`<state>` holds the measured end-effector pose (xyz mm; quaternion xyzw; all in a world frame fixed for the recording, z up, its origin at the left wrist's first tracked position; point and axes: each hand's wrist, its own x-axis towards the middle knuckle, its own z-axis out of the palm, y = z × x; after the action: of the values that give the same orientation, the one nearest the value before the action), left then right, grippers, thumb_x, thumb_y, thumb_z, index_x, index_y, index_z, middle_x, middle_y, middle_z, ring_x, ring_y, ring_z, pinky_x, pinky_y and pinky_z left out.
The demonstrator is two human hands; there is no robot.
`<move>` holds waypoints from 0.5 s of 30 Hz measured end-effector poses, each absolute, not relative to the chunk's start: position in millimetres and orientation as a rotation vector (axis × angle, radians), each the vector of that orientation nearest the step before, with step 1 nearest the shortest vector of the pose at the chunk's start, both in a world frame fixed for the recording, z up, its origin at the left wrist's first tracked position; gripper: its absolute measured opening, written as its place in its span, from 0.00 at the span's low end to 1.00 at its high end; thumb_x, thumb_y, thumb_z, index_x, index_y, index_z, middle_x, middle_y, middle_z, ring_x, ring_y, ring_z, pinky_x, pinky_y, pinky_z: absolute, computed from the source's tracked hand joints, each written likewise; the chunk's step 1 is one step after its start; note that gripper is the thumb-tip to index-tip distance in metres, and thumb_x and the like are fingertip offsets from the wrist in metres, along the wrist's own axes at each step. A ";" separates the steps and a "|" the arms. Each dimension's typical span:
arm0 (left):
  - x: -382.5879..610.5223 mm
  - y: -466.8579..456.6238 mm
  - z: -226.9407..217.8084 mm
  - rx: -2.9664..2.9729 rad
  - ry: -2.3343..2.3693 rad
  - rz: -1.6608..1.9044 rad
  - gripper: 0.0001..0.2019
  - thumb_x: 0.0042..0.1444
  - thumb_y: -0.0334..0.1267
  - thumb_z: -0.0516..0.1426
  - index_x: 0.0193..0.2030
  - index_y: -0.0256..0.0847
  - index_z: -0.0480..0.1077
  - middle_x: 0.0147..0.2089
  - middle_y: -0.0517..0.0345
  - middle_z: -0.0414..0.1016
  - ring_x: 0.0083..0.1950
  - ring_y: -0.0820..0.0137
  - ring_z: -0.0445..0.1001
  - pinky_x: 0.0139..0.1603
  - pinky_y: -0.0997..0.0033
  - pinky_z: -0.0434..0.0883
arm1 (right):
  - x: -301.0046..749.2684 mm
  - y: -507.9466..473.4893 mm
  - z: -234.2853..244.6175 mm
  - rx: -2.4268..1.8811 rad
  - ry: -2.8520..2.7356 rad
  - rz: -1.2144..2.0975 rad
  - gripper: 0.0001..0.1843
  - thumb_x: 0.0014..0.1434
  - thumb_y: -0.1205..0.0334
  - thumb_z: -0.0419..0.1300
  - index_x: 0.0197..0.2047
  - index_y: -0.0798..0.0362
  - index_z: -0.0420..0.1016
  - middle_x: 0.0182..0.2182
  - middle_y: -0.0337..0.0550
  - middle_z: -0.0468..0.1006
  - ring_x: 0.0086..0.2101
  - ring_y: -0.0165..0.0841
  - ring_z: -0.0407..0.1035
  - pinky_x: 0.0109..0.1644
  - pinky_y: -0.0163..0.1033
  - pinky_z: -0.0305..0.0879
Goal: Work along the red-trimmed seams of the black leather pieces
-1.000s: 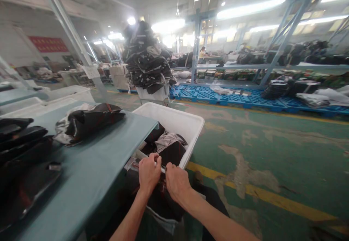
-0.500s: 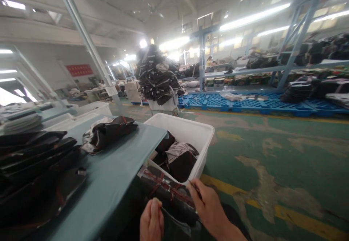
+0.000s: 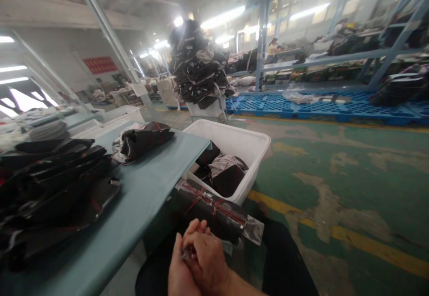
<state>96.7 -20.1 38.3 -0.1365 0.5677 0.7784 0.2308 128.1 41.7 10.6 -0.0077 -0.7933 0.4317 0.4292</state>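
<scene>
In the head view my left hand is cupped, palm up, around some small dark shiny pieces, too small to name. My right hand lies against it, its fingers curled into the left palm over the same pieces. Just beyond both hands, a black fabric bag piece with dark red trim stretches across my lap, against the near side of a white plastic bin. A clear plastic-looking flap sticks out at its right end. Neither hand grips the bag piece.
A pale green table on the left bears a stack of black bag pieces and a black and grey bundle. More black and grey fabric lies inside the bin. Behind stand a tall fabric heap and blue pallets.
My right hand has let go of the bag piece's right end and moved left to meet my left hand. The view has tilted down and shifted slightly.
</scene>
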 end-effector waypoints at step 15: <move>40.9 -37.8 -9.8 -0.226 2.258 1.823 0.31 0.55 0.54 0.64 0.60 0.41 0.67 0.60 0.44 0.77 0.55 0.63 0.79 0.58 0.61 0.75 | 253.5 139.4 33.4 -0.394 -2.220 1.429 0.15 0.66 0.54 0.60 0.53 0.51 0.74 0.19 0.28 0.64 0.18 0.25 0.58 0.23 0.31 0.56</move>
<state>40.9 -37.8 -9.8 -0.0771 0.7705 0.6222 0.1149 253.5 139.4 33.4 -0.1434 -0.8085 0.5206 0.2340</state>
